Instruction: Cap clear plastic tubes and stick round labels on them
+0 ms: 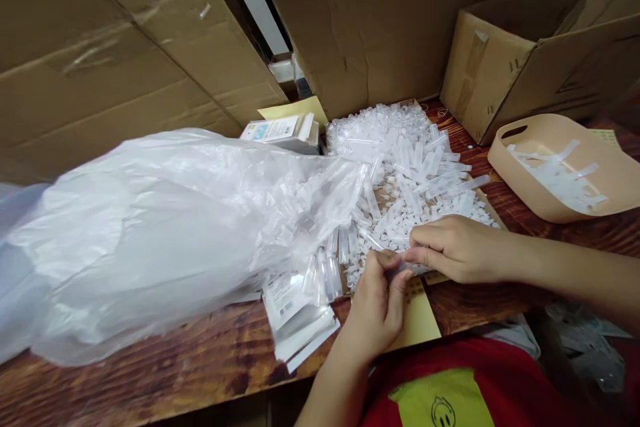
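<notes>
cardboard boxes (390, 27) line the far side of a wooden table (200, 360); near, the left hand (377, 307) and right hand (457, 250) meet, fingertips pinched on a small translucent piece (399, 269).

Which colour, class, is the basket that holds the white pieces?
The basket is pale peach; it shows best in the head view.

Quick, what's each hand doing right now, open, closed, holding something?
Left hand: closed, pinching a small clear piece.
Right hand: closed, thumb and forefinger pinched beside it; what they grip can't be told.
</notes>
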### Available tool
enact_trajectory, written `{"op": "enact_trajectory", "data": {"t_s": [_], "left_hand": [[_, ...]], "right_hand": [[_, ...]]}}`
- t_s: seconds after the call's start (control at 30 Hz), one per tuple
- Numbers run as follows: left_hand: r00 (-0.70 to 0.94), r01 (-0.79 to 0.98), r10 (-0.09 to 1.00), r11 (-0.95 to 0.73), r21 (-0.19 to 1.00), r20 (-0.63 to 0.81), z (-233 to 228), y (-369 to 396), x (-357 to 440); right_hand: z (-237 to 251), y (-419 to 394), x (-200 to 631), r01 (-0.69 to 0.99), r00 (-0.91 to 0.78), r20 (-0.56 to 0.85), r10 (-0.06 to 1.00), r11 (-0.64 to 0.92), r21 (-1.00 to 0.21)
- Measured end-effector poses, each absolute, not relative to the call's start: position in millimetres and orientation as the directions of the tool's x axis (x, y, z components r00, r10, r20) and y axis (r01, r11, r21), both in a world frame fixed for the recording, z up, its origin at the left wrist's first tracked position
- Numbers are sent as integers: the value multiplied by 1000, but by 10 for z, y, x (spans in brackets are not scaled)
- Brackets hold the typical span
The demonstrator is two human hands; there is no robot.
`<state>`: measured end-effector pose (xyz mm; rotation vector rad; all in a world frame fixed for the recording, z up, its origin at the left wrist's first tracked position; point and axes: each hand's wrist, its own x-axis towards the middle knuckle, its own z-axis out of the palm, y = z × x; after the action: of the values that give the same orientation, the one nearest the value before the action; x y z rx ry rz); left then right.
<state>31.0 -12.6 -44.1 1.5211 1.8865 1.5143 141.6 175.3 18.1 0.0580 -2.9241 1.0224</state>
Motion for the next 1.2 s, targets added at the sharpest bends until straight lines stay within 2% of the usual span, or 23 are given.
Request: {"op": "enact_trajectory", "data": {"t_s": [0.13,0.3,0.4,0.47,0.57,0.6,0.67,0.73,0.8,0.87,0.9,0.97,1.03,1.1,1.2], "left_hand": [[-389,514,847,-128,848,363,-435,-140,332],[-355,538,858,-137,831,371,-464,-121,380],[-331,636,817,-176,751,472,-487,-58,389],[-317,728,751,-199,656,580,-484,-13,374],[-393,830,652,-52,555,648,-438,-9,316],[-434,845,651,56,531,623,-417,-28,290],[-485,856,715,270,441,504,-382,-81,236],[-488,864,800,387,321,350,-371,-118,190],[-495,859,840,437,265,222,-385,-113,160],[-509,845,847,457,277,154,-410,-68,145],[-513,838,847,460,293,140,-423,-40,141],[-516,830,847,457,320,129,-444,10,134],[-516,826,847,453,335,127,-454,32,124],[-512,826,850,446,344,128,-455,27,110],[-502,830,857,438,345,119,-458,0,92]], "right_hand": [[159,1731,1456,-117,-993,98,-70,760,-639],[166,1658,1461,105,-994,-96,52,692,-714],[203,1648,1431,170,-985,-147,91,655,-736],[290,1732,1356,224,-973,-206,105,649,-727],[539,2062,1111,295,-954,-239,178,679,-672],[636,2218,993,305,-952,-186,242,717,-626],[802,2545,721,348,-928,-53,370,806,-479],[881,2824,433,435,-889,-32,456,821,-371],[859,2992,176,529,-845,-130,519,772,-352],[771,3037,0,572,-820,-191,540,763,-300],[723,3023,-43,579,-815,-170,553,772,-263],[654,2964,-17,575,-813,-30,581,794,-196],[643,2919,166,538,-819,128,560,826,-170],[666,2936,474,439,-875,161,457,888,-134],[643,3063,1007,304,-951,-70,302,953,-12]]}}
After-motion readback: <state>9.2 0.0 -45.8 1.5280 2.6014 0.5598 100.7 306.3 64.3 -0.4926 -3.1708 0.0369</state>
